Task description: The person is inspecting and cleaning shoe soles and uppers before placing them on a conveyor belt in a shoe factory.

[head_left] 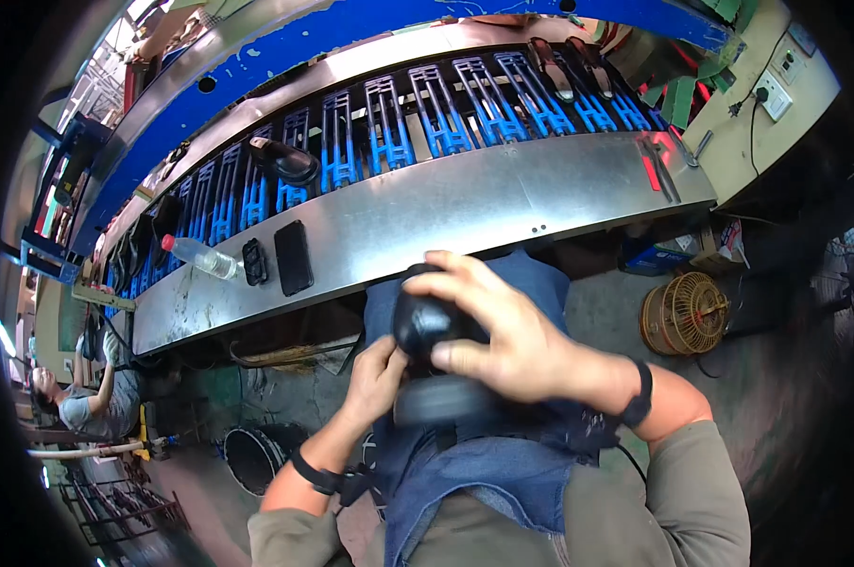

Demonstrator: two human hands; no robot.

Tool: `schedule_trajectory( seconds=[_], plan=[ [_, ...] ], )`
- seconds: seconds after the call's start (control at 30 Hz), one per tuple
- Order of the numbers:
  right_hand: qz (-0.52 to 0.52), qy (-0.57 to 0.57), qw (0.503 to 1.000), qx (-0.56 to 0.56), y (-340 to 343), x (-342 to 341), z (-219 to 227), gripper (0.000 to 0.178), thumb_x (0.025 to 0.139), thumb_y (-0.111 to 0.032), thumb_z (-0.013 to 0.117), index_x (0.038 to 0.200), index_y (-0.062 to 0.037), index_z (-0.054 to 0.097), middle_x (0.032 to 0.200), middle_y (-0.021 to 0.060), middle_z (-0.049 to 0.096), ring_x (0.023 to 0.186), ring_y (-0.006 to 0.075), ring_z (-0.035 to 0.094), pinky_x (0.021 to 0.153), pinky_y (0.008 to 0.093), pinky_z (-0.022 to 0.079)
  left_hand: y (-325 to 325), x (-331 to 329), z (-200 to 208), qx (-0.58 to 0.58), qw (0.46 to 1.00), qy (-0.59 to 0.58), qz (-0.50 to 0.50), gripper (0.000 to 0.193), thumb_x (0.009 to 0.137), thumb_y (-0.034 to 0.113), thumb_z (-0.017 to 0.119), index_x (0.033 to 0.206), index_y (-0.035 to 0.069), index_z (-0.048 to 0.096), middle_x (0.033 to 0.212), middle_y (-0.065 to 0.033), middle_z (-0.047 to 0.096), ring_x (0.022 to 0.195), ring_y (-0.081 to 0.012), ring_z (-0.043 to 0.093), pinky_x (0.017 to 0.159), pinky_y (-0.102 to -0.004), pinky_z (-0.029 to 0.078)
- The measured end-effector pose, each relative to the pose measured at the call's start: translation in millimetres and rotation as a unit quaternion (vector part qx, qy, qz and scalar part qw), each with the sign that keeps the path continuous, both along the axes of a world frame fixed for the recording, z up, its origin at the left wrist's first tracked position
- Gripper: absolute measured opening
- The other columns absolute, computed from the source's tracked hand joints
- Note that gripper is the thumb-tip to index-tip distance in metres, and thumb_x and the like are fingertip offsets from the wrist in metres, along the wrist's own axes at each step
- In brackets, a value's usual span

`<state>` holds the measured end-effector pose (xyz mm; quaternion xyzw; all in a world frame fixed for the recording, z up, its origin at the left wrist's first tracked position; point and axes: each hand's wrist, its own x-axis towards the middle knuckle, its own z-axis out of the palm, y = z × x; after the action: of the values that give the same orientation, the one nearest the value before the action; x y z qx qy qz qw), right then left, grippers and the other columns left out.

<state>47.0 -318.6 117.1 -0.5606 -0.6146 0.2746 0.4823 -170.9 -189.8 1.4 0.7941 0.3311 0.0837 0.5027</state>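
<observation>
Black and glossy, a rounded shoe (427, 326) is held above the lap, just below the edge of the steel table (465, 203). It is gripped from above by the right hand (507, 331), while the left hand (375, 378) is closed on its lower side. A black phone (293, 257) and clear plastic bottle (200, 257) lie on the table.

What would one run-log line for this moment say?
left hand: under black shoe | right hand: gripping shoe top | behind: blue-racked metal conveyor, clear plastic bottle
</observation>
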Motion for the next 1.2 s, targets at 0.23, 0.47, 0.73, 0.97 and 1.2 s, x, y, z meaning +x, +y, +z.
schedule_trajectory(
  seconds=[0.23, 0.47, 0.73, 0.97, 1.2],
  plan=[
    [-0.119, 0.349, 0.89, -0.267, 55.4, 67.1, -142.7, 0.039, 0.104, -0.032, 0.06, 0.126, -0.0003, 0.066, 0.117, 0.0074, 0.069, 0.109, 0.0138, 0.06, 0.1, 0.0291, 0.044, 15.6, 108.4, -9.7, -0.412, 0.863, -0.166, 0.241, 0.05, 0.106, 0.039, 0.051, 0.13, -0.003, 0.059, 0.128, -0.0129, 0.063, 0.116, -0.0216, 0.058, 0.101, -0.0363, 0.043],
    [0.17, 0.031, 0.966, -0.193, 9.2, 71.0, -56.6, 0.015, 0.09, -0.021, 0.068, 0.092, -0.007, 0.063, 0.088, -0.0017, 0.058, 0.086, 0.0124, 0.055, 0.083, 0.0293, 0.045, 6.8, 62.1, 21.9, -0.119, 0.958, -0.18, -0.188, 0.019, 0.09, 0.013, 0.073, 0.105, 0.008, 0.063, 0.109, -0.0066, 0.064, 0.092, -0.0137, 0.061, 0.084, -0.0281, 0.049],
    [0.241, -0.172, 0.955, 0.02, -22.8, 58.1, -101.4, 0.02, 0.073, -0.019, 0.073, 0.089, -0.012, 0.063, 0.091, -0.0003, 0.055, 0.089, 0.0203, 0.054, 0.083, 0.0356, 0.044, -25.0, 46.4, 4.6, 0.197, 0.901, -0.201, -0.331, 0.018, 0.077, 0.018, 0.068, 0.094, 0.014, 0.064, 0.094, 0.0005, 0.055, 0.091, -0.0183, 0.053, 0.084, -0.0359, 0.041],
    [0.163, 0.06, 0.982, -0.069, 17.9, 80.0, -90.7, 0.038, 0.074, -0.025, 0.086, 0.099, -0.0059, 0.064, 0.099, 0.008, 0.058, 0.09, 0.0287, 0.055, 0.079, 0.0399, 0.046, 7.6, 65.6, 4.4, 0.0, 0.947, -0.273, -0.169, 0.043, 0.064, 0.018, 0.091, 0.099, 0.008, 0.068, 0.096, -0.0039, 0.059, 0.083, -0.0246, 0.056, 0.075, -0.0375, 0.046],
    [0.006, 0.066, 0.981, -0.183, 59.4, 89.0, -105.3, 0.04, 0.08, -0.017, 0.083, 0.103, -0.0008, 0.054, 0.093, 0.0141, 0.057, 0.079, 0.0319, 0.059, 0.068, 0.0399, 0.05, 48.9, 105.1, -1.9, -0.187, 0.97, -0.153, -0.021, 0.029, 0.087, 0.01, 0.078, 0.108, -0.003, 0.062, 0.094, -0.0132, 0.062, 0.081, -0.0216, 0.059, 0.069, -0.0328, 0.048]
  ],
)
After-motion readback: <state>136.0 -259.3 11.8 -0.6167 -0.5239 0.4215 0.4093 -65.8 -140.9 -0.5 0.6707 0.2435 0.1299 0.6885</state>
